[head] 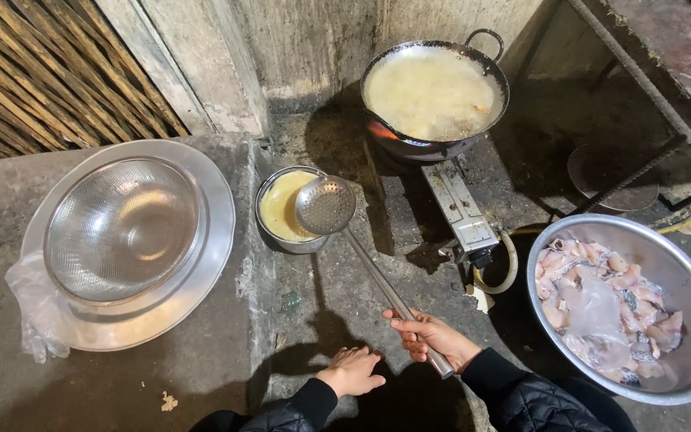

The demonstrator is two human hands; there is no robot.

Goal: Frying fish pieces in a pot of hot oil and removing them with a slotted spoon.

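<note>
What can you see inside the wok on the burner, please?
The wok holds pale, frothing liquid, with a few orange bits showing at the right. The foam hides whatever lies under the surface.

A shiny metal skimmer [325, 205] with a perforated bowl rests over a dull metal pot [285, 210]. Left of the pot, a glossy steel mesh colander [121, 228] sits on rough, matt concrete [201, 368], with crinkled clear plastic [33, 308] beside it.

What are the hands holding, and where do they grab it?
The right hand holds the slotted skimmer ladle near its handle's end. The left hand holds nothing.
</note>
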